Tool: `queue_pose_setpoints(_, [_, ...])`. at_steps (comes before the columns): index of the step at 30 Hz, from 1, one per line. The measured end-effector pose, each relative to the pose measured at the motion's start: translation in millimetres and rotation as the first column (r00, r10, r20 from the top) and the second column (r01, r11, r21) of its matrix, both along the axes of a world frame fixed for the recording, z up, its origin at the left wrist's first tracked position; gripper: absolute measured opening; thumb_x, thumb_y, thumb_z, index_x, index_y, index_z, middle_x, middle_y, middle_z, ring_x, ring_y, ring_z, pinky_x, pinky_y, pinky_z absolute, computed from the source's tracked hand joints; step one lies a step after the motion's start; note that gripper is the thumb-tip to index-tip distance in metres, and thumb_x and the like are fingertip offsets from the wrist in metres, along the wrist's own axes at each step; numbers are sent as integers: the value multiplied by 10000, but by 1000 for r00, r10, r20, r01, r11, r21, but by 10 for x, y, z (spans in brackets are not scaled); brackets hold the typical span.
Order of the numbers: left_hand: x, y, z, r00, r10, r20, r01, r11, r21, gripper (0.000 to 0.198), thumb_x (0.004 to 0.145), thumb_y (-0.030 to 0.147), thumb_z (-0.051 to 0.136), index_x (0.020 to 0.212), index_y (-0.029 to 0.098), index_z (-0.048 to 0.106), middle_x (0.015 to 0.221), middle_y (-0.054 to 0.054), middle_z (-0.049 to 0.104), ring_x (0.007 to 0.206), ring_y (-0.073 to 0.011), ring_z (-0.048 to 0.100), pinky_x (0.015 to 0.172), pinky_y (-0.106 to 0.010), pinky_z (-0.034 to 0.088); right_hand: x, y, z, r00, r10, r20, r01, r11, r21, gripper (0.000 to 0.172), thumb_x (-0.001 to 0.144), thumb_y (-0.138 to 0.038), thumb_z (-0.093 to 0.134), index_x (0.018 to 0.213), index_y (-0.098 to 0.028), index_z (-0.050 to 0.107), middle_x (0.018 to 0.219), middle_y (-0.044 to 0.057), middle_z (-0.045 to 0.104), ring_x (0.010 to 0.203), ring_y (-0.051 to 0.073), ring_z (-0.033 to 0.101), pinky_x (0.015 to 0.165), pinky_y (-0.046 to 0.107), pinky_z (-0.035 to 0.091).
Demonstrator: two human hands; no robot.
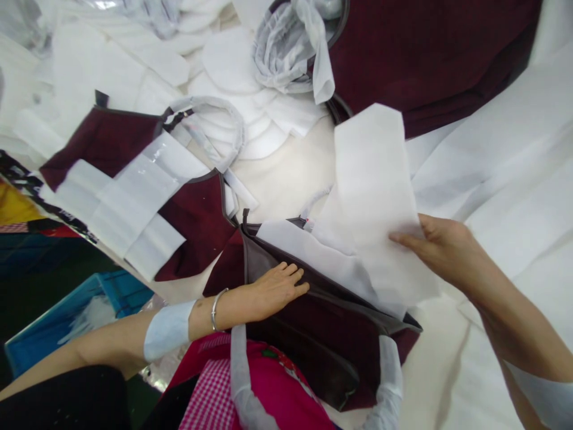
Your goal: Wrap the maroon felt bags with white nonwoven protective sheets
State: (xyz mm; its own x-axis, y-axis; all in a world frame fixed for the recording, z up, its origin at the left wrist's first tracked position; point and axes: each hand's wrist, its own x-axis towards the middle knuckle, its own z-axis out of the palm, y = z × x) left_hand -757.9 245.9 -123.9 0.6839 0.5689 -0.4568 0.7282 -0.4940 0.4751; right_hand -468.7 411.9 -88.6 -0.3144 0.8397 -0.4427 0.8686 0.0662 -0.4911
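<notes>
A dark maroon handbag with a grey-brown trimmed opening lies in front of me, its mouth apart. My left hand, a bangle at its wrist, rests on the near side of that opening, fingers stretched out and slightly apart. Between thumb and fingers, my right hand holds a white padding sheet with cut corners, raised above the right part of the bag. Another white sheet stands partly inside the mouth; its lower part is hidden. Wrapped handles hang on the near side.
Another maroon bag lies at the left with white sheets across it. Behind is a larger maroon piece beside a wrapped handle. Loose white sheets cover the back. A blue crate stands below left.
</notes>
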Motion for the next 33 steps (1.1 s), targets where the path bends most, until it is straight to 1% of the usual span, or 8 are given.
queue_pose_setpoints(2, [5,-8,-15,1000,-16,-9,16,1000,6,457,940,97,355,1367,223,459,1405,-130,539,1293,-246,498,1083,-439,395,-80,-23,73,988,44,-147,-51,998,-45,222,799,-368,555,938,-253,686,910,34,758,803,268,679,736,390,499])
queue_pose_setpoints(4, [18,-2,-17,1000,-26,-11,26,999,20,442,941,105,368,1354,224,471,1376,-125,562,1265,-244,517,1071,-434,401,-214,-70,71,979,123,-160,-139,986,-92,213,806,-339,537,925,-244,686,868,25,756,784,250,675,717,358,486])
queue_pose_setpoints(10, [67,65,-36,1000,-26,-3,27,998,50,369,943,115,418,1270,226,548,1259,-120,637,1147,-247,585,961,-425,464,-545,-318,-186,934,357,28,-348,923,-165,274,840,-228,461,1003,-272,677,860,31,754,815,215,681,691,294,435])
queue_pose_setpoints(16, [57,150,-20,1000,-21,22,21,1000,-13,349,938,103,436,1228,247,566,1199,-91,653,1108,-251,597,932,-471,468,-571,-572,-356,843,508,175,-449,845,-290,409,826,-173,433,1150,-276,662,930,85,762,881,268,704,687,331,441])
queue_pose_setpoints(19, [43,173,32,999,-3,54,4,1000,-21,351,932,102,461,1233,255,558,1168,-71,656,1099,-224,597,953,-442,448,-556,-631,-432,866,484,130,-425,847,-318,443,818,-162,437,1193,-265,650,979,94,761,923,277,704,736,348,473])
queue_pose_setpoints(23, [36,173,56,997,0,82,-2,1000,30,328,932,97,469,1218,234,553,1120,-56,659,1044,-205,606,944,-405,432,-550,-604,-518,922,384,-55,-377,853,-360,447,812,-159,435,1182,-257,666,1031,75,754,975,263,691,821,348,496])
queue_pose_setpoints(27, [42,172,39,997,-27,75,17,992,127,216,928,114,504,1110,209,569,1059,-48,650,1000,-202,591,907,-372,421,-497,-536,-607,920,287,-266,-382,807,-450,409,780,-171,459,1094,-244,710,923,20,753,910,235,685,809,321,506])
queue_pose_setpoints(33, [68,241,116,995,-95,15,91,976,196,95,910,131,515,977,181,559,977,-60,619,925,-218,553,825,-370,425,-446,-515,-823,899,207,-386,-397,756,-520,329,747,-219,508,971,-218,750,835,-21,741,887,231,671,855,341,512])
